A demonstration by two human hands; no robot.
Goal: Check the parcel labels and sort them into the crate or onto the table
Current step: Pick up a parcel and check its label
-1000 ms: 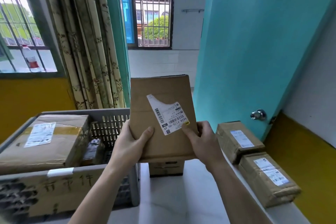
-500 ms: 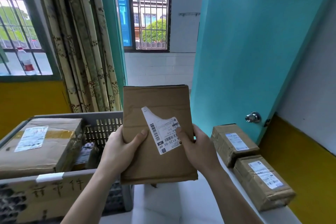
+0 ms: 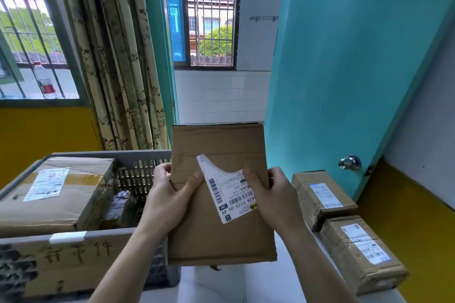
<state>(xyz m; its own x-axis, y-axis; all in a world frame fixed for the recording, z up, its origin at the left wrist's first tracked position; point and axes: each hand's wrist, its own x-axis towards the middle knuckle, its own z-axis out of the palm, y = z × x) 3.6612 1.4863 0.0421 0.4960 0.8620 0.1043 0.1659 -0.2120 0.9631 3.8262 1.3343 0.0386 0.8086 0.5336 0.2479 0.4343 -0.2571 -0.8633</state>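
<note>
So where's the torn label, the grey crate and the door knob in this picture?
Torn label (image 3: pixel 227 194), head view: on its white middle, beside the barcode.
Grey crate (image 3: pixel 147 154), head view: on its far rim.
Door knob (image 3: pixel 349 162), head view: on the shiny round knob itself.

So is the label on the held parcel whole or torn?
Torn: the white shipping label on the flat brown cardboard parcel lacks its upper corner.
</note>
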